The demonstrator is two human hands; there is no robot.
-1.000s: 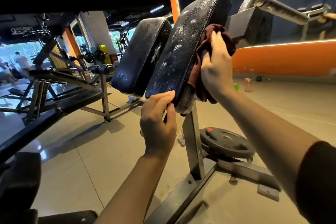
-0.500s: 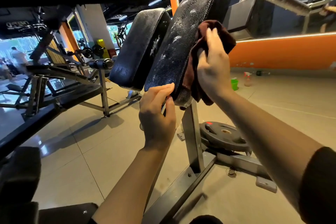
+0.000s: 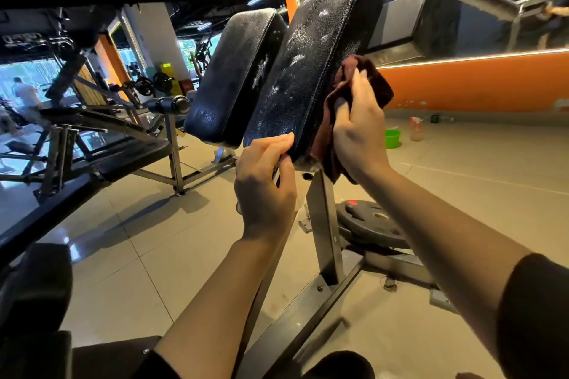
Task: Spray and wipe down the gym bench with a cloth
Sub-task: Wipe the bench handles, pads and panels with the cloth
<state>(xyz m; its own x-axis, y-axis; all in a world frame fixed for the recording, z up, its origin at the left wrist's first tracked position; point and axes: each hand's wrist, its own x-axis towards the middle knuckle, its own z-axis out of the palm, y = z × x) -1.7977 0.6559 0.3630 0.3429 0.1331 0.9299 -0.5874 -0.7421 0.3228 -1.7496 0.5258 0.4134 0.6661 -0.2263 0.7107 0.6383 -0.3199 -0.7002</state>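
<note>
Head view is showing your right hand (image 3: 358, 129) pressing a dark red cloth (image 3: 345, 101) against the right edge of the nearer black bench pad (image 3: 311, 71) at center frame — fingers curled around the bunched fabric. Your left hand (image 3: 264, 184) is gripping the pad's lower corner, fingers bent over the edge. White spray streaks are sitting on the tilted pad face. At right, a spray bottle (image 3: 417, 129) and green bucket (image 3: 393, 138) are standing on the floor — 1 weight plate (image 3: 369, 224) is lying by the frame.
</note>
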